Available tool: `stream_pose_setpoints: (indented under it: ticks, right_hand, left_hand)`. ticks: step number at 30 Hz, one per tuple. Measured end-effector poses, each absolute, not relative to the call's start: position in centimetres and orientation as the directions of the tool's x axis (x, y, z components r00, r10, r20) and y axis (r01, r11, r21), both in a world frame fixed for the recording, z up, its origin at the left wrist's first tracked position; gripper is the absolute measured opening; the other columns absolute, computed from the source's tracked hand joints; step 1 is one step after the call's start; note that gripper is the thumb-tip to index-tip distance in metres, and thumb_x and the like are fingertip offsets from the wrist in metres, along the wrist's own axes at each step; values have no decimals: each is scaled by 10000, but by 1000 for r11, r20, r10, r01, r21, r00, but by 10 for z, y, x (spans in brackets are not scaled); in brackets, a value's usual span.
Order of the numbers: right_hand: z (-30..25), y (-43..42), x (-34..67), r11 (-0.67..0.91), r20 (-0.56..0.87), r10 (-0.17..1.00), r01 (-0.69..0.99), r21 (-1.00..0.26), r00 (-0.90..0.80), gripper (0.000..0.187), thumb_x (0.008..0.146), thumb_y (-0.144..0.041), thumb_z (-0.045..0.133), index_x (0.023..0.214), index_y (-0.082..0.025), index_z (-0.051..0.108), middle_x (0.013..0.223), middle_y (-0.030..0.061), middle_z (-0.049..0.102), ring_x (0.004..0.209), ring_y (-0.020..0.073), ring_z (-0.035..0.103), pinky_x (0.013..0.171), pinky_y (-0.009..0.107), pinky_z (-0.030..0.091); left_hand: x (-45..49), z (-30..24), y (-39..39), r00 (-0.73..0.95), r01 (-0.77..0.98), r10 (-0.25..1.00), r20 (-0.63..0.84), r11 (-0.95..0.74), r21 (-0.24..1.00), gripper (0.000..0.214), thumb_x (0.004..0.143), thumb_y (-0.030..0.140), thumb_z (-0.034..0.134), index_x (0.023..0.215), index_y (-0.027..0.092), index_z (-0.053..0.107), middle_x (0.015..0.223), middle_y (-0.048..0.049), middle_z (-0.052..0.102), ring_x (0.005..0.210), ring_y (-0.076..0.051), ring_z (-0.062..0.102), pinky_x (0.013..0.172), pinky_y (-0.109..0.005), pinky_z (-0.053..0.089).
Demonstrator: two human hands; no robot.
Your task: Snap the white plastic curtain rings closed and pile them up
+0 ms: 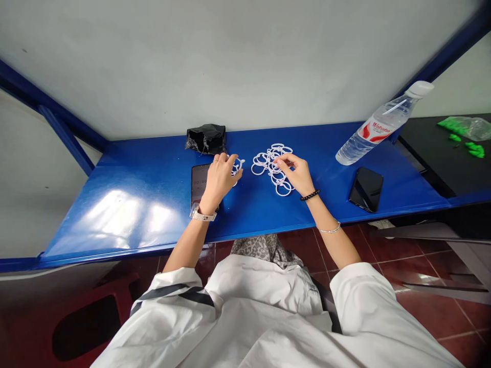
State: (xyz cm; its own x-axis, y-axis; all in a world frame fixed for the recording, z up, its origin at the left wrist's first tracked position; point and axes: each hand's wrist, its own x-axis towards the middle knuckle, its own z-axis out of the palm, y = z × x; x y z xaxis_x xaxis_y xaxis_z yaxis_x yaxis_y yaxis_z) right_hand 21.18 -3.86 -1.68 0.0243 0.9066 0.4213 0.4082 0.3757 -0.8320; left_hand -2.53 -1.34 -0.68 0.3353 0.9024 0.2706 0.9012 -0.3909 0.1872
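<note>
My left hand [221, 176] hovers low over a small group of white plastic rings [240, 164] on the blue table. Its thumb and index finger stand apart, and the hand partly hides those rings. To the right lies a larger heap of white rings [283, 190], overlapping one another, with small knobs on them. Over this heap my right hand [298, 174] has its thumb and fingertips pinched together at one ring in the pile. Beneath my left wrist, a phone [198, 185] with a lit timer screen is partly covered.
A crumpled black plastic bag [207, 139] sits by the wall behind my left hand. On the right stand a water bottle [374, 130] and a dark phone [366, 189]. Green pieces [474, 149] and a clear bag [477, 129] rest on a black surface farther right.
</note>
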Motion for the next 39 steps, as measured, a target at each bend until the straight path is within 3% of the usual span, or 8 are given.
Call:
stream_pose_setpoints:
  ticks: [7, 11, 15, 19, 24, 29, 39]
  right_hand:
    - [-18, -38, 212, 369, 428, 904, 459, -808, 27, 229, 915, -356, 584, 825, -206, 733, 897, 48, 777, 807, 209, 689, 732, 338, 539]
    - [-19, -38, 213, 363, 426, 904, 472, -803, 31, 241, 914, -373, 580, 819, -209, 729, 901, 50, 780, 810, 215, 689, 733, 343, 543]
    - [-18, -38, 213, 349, 421, 906, 505, -789, 32, 228, 910, -355, 574, 813, -209, 719, 892, 54, 777, 821, 218, 688, 762, 348, 537]
    - [-18, -38, 212, 352, 418, 908, 528, -773, 8, 229, 910, -344, 558, 810, -204, 709, 883, 58, 773, 806, 210, 682, 764, 338, 532]
    - [-19, -37, 213, 369, 421, 907, 529, -764, -25, 219, 908, -335, 554, 797, -206, 692, 876, 61, 769, 782, 209, 675, 753, 337, 531]
    - [-23, -35, 214, 367, 393, 916, 561, -742, -79, 197, 923, -311, 555, 818, -217, 692, 878, 50, 766, 774, 210, 674, 737, 341, 521]
    - [-35, -33, 217, 393, 294, 917, 744, -541, -271, 119, 919, -230, 571, 869, -205, 676, 899, 78, 713, 860, 246, 639, 769, 372, 492]
  left_hand:
    - [-29, -4, -16, 312, 946, 939, 147, -321, 38, 368, 984, 244, 507, 1332, 155, 584, 1253, -210, 609, 1192, -394, 588, 906, -488, 538]
    - [-26, -4, -16, 336, 937, 923, 188, -348, 36, 392, 991, 243, 490, 1360, 136, 572, 1301, -229, 593, 1216, -406, 575, 914, -513, 526]
    - [-14, -11, -17, 488, 847, 838, 243, -522, 98, 350, 1004, 213, 465, 1309, 125, 612, 1352, -198, 590, 1264, -353, 559, 999, -483, 496]
    - [5, -25, -25, 700, 681, 691, 179, -722, 122, 353, 997, 163, 459, 1321, 147, 597, 1417, -160, 593, 1337, -321, 523, 1050, -464, 462]
    - [15, -31, -34, 753, 641, 647, 121, -763, 85, 379, 999, 113, 415, 1336, 128, 587, 1360, -182, 616, 1209, -298, 607, 973, -437, 484]
    - [13, -27, -35, 783, 609, 613, 105, -790, 72, 400, 978, 42, 367, 1258, 147, 633, 1173, -140, 668, 1060, -261, 635, 876, -383, 484]
    - [12, -28, -31, 805, 543, 577, 137, -810, 222, 356, 976, 28, 393, 1151, 152, 678, 1084, -111, 698, 964, -234, 656, 845, -356, 476]
